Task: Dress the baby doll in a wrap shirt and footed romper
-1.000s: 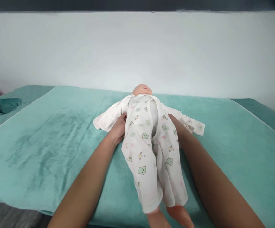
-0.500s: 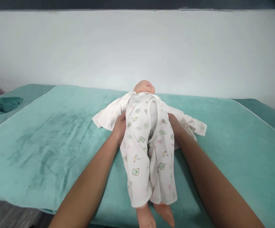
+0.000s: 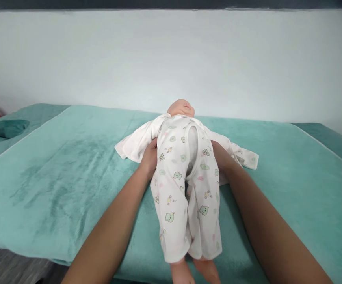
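The person's left hand [image 3: 149, 158] and right hand [image 3: 220, 157] met the sides of a doll [image 3: 180, 108] in printed trousers [image 3: 171, 189], fingers mostly hidden. A white top [image 3: 140, 142] spread sleeves outward beyond each hand; bare legs [image 3: 182, 273] showed nearer than the grip. Green cloth [image 3: 70, 177] lay beneath, a pale wall [image 3: 171, 59] beyond.

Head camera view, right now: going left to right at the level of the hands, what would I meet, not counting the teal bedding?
Left-side sleeve end, left hand, doll's printed trousers, partly hidden right hand, right-side sleeve end.
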Demonstrator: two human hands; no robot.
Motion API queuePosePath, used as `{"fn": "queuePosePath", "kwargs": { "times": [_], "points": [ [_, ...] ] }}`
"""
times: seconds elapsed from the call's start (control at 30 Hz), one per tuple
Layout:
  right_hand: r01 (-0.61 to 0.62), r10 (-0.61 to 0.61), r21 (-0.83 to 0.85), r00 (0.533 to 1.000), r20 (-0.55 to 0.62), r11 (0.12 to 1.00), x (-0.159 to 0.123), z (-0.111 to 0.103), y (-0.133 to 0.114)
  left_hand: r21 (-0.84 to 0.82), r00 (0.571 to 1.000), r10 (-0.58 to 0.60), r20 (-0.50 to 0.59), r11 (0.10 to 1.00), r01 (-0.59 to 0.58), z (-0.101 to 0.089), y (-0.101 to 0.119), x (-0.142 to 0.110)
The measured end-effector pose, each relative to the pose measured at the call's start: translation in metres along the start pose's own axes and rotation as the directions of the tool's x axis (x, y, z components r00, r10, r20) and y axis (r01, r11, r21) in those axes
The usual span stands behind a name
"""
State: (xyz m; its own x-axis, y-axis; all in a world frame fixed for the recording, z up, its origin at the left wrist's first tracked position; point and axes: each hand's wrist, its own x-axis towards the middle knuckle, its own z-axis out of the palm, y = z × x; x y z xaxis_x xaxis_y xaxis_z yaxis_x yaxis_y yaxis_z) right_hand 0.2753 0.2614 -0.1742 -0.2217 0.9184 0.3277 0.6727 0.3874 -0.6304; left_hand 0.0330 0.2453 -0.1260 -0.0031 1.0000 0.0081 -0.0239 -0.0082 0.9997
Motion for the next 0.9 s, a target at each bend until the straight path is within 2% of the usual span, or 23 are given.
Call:
{"fn": "queuePosePath", "kwargs": {
  "times": [0.13, 0.33, 0.5, 0.7, 0.77, 0.9],
  "points": [
    [-0.06, 0.059, 0.033, 0.998, 0.036, 0.998, -0.001, -0.002, 0.001, -0.042, 0.999, -0.012, 0.037, 0.999, 0.014, -0.002, -0.005, 0.001],
    [-0.042, 0.042, 0.037, 0.999, 0.015, 0.998, 0.001, 0.002, 0.005, -0.062, 0.998, 0.006, 0.059, 0.998, -0.003, -0.003, -0.008, 0.003],
    [-0.164, 0.163, -0.026, 0.985, -0.064, 0.986, 0.003, 0.01, 0.0, -0.105, 0.994, -0.014, 0.111, 0.994, 0.025, -0.003, -0.009, 0.002],
    [-0.322, 0.31, -0.094, 0.943, -0.122, 0.942, 0.005, 0.018, -0.003, -0.047, 0.998, -0.017, 0.057, 0.999, 0.02, -0.004, -0.007, 0.002],
    [-0.327, 0.314, -0.089, 0.94, -0.133, 0.941, 0.005, 0.02, -0.002, -0.016, 0.999, 0.004, 0.044, 1.0, -0.004, -0.005, -0.009, 0.004],
    [-0.261, 0.255, -0.06, 0.963, -0.089, 0.963, 0.005, 0.018, 0.001, 0.049, 0.997, 0.055, 0.053, 0.997, -0.057, -0.006, -0.013, 0.007]
  ]
}}
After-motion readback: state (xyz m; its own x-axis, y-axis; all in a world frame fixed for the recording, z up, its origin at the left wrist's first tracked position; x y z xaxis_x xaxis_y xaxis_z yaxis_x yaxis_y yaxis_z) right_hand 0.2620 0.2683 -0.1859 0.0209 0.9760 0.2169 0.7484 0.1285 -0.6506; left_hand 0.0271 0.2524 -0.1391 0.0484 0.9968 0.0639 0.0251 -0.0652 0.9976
